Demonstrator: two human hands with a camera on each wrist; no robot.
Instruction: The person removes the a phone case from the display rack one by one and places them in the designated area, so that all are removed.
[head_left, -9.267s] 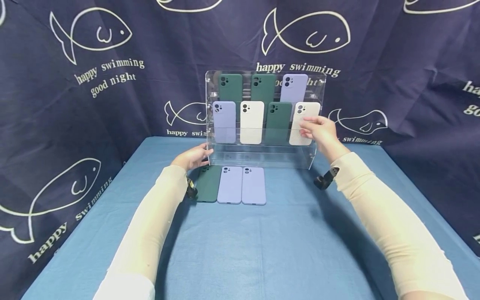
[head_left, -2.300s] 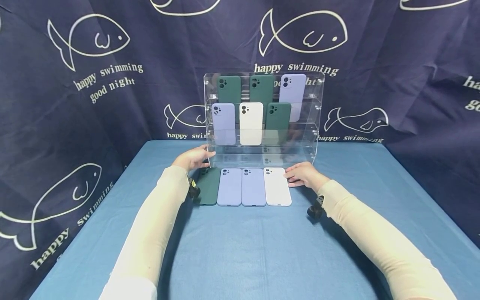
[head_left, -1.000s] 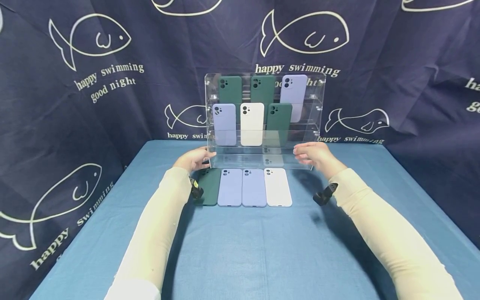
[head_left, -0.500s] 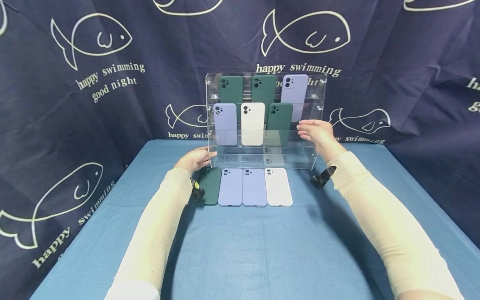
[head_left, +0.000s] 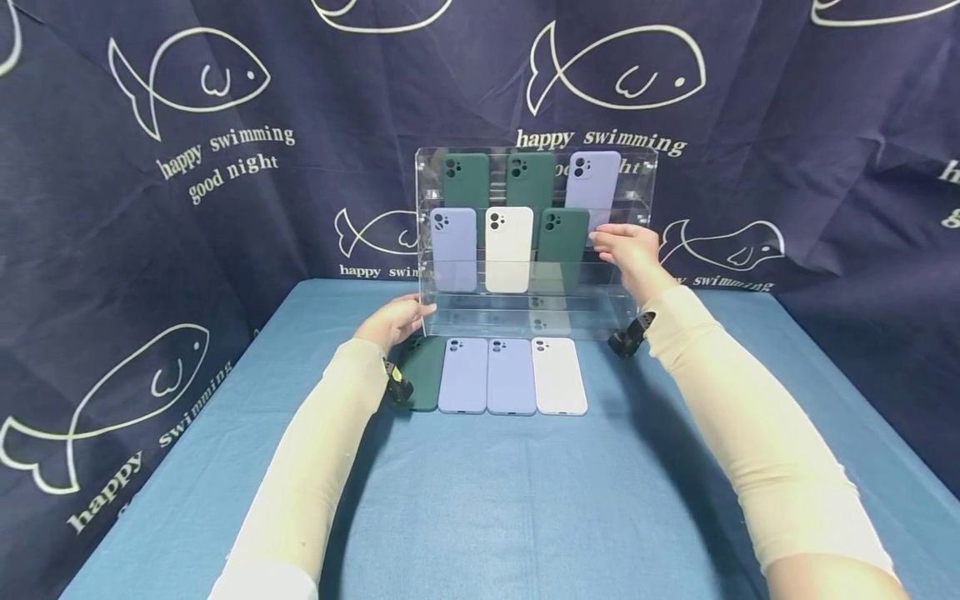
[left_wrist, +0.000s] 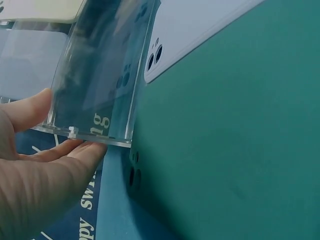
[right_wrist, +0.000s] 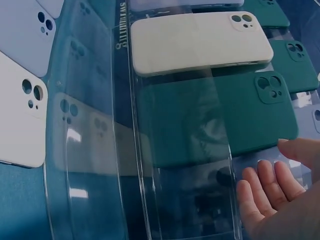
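A clear acrylic display stand [head_left: 468,321] holds phone cases in tiers. My left hand [head_left: 396,322] grips its left side panel, the thumb inside and the fingers outside in the left wrist view. My right hand [head_left: 632,254] is at the right end of the middle tier, beside a green phone case [head_left: 564,237]. In the right wrist view the thumb tip is right at that case's upper corner, with the other fingers bent loosely beside its edge. Left of it stand a white case [head_left: 509,242] and a lavender case [head_left: 453,242].
Two green cases [head_left: 465,179] and a lavender case [head_left: 594,183] fill the top tier. On the blue tablecloth [head_left: 480,500] before the stand lie a green case [head_left: 423,379], two lavender cases [head_left: 463,375] and a white case [head_left: 560,377] in a row. A fish-print curtain [head_left: 337,100] hangs behind.
A white case went from the middle tier's right end to the tablecloth row's right end. The right hand then let go and rose to the middle tier's green case. The left hand stays put.
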